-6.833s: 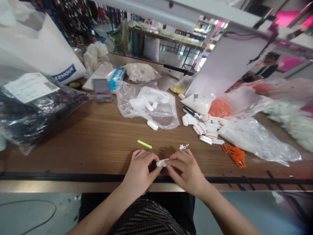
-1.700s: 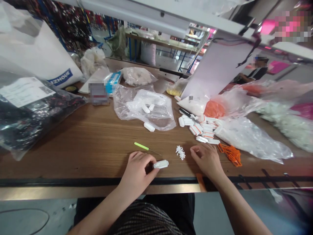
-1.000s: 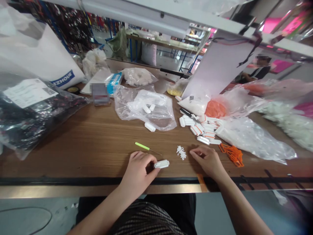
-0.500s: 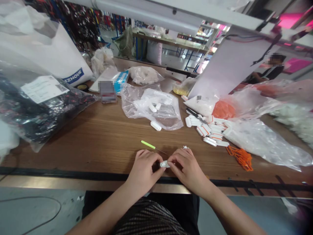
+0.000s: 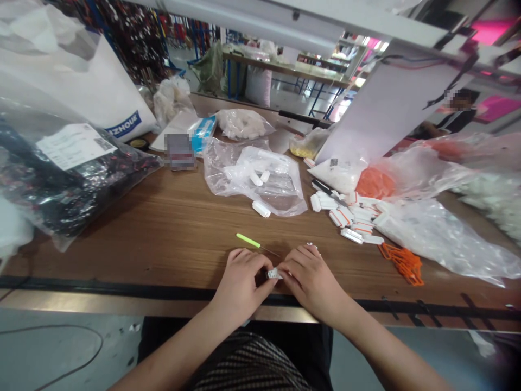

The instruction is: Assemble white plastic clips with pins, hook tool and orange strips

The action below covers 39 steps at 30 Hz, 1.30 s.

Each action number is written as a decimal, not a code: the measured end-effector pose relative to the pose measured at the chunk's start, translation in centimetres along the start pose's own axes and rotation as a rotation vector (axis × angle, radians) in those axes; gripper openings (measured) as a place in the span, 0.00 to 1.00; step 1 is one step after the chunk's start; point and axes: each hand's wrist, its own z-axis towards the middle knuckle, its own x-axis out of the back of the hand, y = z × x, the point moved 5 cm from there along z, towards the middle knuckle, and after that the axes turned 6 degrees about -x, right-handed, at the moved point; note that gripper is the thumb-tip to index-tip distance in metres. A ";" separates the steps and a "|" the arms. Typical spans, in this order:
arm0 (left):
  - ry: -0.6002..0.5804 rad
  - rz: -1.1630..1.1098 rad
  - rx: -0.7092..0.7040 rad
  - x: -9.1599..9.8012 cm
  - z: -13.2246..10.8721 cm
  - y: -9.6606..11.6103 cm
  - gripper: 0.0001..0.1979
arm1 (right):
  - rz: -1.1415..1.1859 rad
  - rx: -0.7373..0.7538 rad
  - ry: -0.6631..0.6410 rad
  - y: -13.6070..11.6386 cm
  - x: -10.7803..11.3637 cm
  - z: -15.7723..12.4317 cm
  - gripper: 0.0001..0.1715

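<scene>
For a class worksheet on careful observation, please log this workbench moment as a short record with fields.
Left hand: pinches a small white plastic piece
Right hand: pinches the same piece from the other side
Nearest tool: lime-handled needle, lying beyond the left hand
Nearest loose items: tiny white bits, just past the right hand
Work surface: wooden table
Also on table: clear plastic bag holding white pieces; orange cord

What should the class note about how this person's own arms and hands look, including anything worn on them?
The left hand and right hand are bare, without gloves. The left forearm and right forearm show no sleeve, watch or bracelet. Below them is a dark garment with a fine check pattern.
</scene>
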 end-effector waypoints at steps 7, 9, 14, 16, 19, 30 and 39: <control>-0.003 -0.003 0.005 0.1 0.0 0.0 0.06 | 0.049 0.003 0.100 0.4 1.1 -0.7 0.10; 0.003 0.000 -0.002 0.1 0.0 0.0 0.07 | -0.014 0.029 0.123 -0.1 0.7 -1.0 0.09; 0.013 0.000 -0.016 0.1 0.0 0.0 0.08 | -0.093 0.056 0.112 -0.7 0.2 -1.4 0.10; 0.004 -0.001 -0.010 0.0 -0.1 -0.1 0.07 | -0.017 -0.023 0.135 0.9 1.1 -1.6 0.11; -0.011 0.007 0.000 0.0 -0.1 -0.1 0.09 | 0.091 -0.311 0.240 6.1 3.0 -2.2 0.14; -0.013 0.029 -0.009 -0.1 -0.1 -0.3 0.10 | 0.189 -0.558 -0.012 12.4 2.2 -2.4 0.13; -0.015 0.032 -0.004 -0.2 -0.1 -0.5 0.09 | 0.049 -0.438 -0.107 12.2 3.1 -1.5 0.12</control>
